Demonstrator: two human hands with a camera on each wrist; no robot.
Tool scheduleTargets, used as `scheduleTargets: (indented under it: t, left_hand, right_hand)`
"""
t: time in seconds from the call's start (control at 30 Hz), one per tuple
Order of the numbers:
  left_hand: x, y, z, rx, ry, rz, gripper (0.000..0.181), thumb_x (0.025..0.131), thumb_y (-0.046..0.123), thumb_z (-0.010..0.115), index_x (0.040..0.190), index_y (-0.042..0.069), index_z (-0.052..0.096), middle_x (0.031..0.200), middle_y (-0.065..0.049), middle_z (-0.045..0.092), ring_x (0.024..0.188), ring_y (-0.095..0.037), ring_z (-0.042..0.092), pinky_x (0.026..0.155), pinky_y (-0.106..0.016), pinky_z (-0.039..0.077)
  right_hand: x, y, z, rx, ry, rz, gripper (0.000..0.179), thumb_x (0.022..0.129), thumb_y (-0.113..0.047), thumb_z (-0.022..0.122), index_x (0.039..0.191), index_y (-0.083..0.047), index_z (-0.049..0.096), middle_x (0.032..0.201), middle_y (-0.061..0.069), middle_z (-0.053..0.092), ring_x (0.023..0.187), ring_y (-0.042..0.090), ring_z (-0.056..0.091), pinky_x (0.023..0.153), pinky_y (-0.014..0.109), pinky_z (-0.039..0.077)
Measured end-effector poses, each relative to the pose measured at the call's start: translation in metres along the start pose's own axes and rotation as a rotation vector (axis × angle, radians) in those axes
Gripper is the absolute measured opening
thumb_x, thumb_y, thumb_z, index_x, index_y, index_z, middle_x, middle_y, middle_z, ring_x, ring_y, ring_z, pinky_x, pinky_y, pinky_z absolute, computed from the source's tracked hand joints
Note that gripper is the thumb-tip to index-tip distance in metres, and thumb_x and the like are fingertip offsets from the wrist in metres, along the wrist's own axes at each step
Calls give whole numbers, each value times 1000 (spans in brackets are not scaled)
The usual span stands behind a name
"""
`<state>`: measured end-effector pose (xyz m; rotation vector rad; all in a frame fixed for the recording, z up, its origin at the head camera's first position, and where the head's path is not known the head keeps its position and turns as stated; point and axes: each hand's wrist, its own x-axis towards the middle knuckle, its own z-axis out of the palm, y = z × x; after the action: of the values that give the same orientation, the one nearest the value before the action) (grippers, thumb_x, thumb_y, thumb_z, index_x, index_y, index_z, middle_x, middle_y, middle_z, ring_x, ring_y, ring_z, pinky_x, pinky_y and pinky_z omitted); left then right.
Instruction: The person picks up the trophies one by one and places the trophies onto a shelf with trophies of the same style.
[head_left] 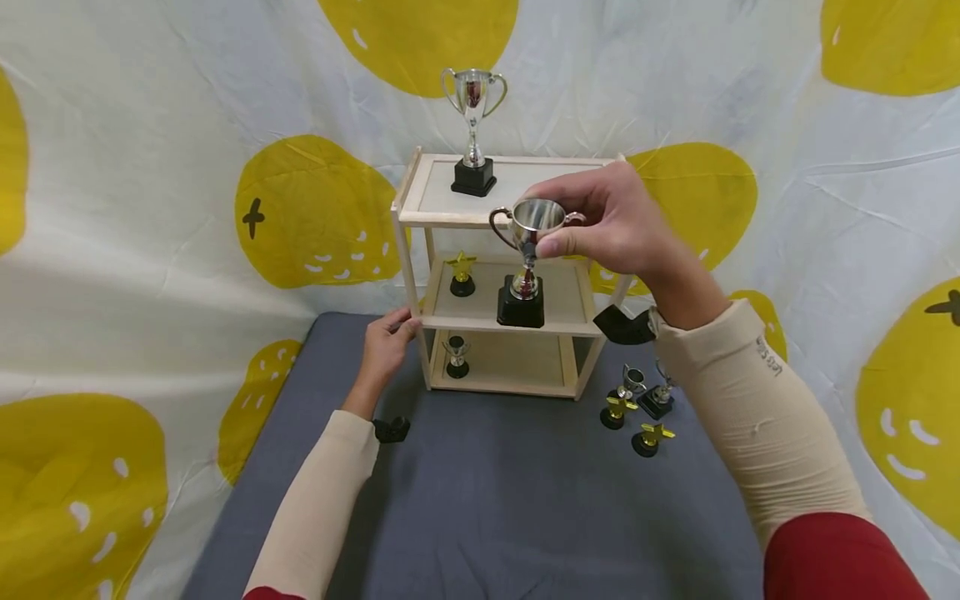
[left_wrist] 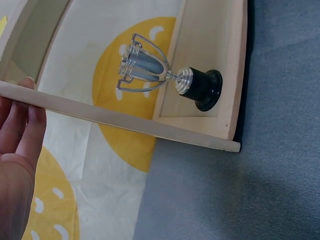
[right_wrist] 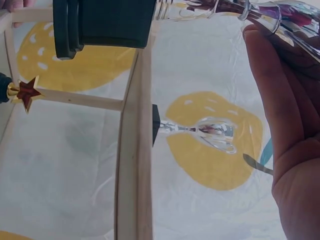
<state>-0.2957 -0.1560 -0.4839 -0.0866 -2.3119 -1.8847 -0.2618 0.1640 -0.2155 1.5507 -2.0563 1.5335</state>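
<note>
My right hand [head_left: 611, 221] grips a silver trophy cup [head_left: 528, 225] with a square black base by its bowl, in front of the wooden shelf's [head_left: 442, 220] top board. The cup is upright; in the right wrist view its black base [right_wrist: 107, 22] shows close up. My left hand [head_left: 386, 342] holds the shelf's front left post [left_wrist: 100, 111], fingertips against it. A taller silver trophy [head_left: 473, 117] stands at the left of the top board. A gold star trophy [head_left: 462, 275] is on the middle board, and a small silver cup [left_wrist: 145, 65] on the bottom one.
To the right of the shelf, on the grey cloth [head_left: 510, 492], are two gold star trophies [head_left: 651, 438], a small silver cup [head_left: 632, 381] and a square-based trophy [head_left: 657, 400] partly hidden by my right sleeve. A fruit-patterned curtain [head_left: 187, 250] hangs close behind the shelf.
</note>
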Motion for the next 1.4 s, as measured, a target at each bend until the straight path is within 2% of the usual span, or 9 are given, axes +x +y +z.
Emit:
scheduleTargets:
  t: [0.23,0.67,0.93,1.2,1.4]
  left_hand:
    - [0,2,-2,-2,-8,-25,45,106,21,63,146,4,60,143,-22,63,127,-39,66,111,-49,56]
    - [-2,0,0,-8,-8,-44,43,106,20,63,146,3,60,145,-22,61,129,-39,65,111,-49,55]
    - [-2,-3,0,-19,-11,-28,42,107,16,60,146,1,59,145,-25,61,130,-40,64,111,-48,55]
    - [-2,-4,-1,-8,1,-11,41,106,19,63,143,3,63,142,-23,64,126,-39,66,109,-48,57]
    - [-1,0,0,-5,3,5,41,106,18,64,144,2,63,142,-23,64,126,-38,67,108,-47,57]
  right_hand:
    - [6,-4,-2,-51,5,-1,30,81,8,83,109,14,74,81,-3,74,61,10,59,52,18,50]
    - [8,-1,-5,9,38,11,34,84,-1,85,108,19,72,82,0,77,63,10,64,56,17,55]
    - [12,-6,-6,37,53,50,33,84,0,85,109,17,73,82,3,78,64,9,67,56,17,56]
    - [17,-10,-11,10,44,31,33,86,-1,84,111,17,73,85,1,79,69,10,73,63,18,62]
    - [22,-14,-16,32,56,22,29,84,-1,85,108,13,76,84,5,79,67,10,72,59,18,59]
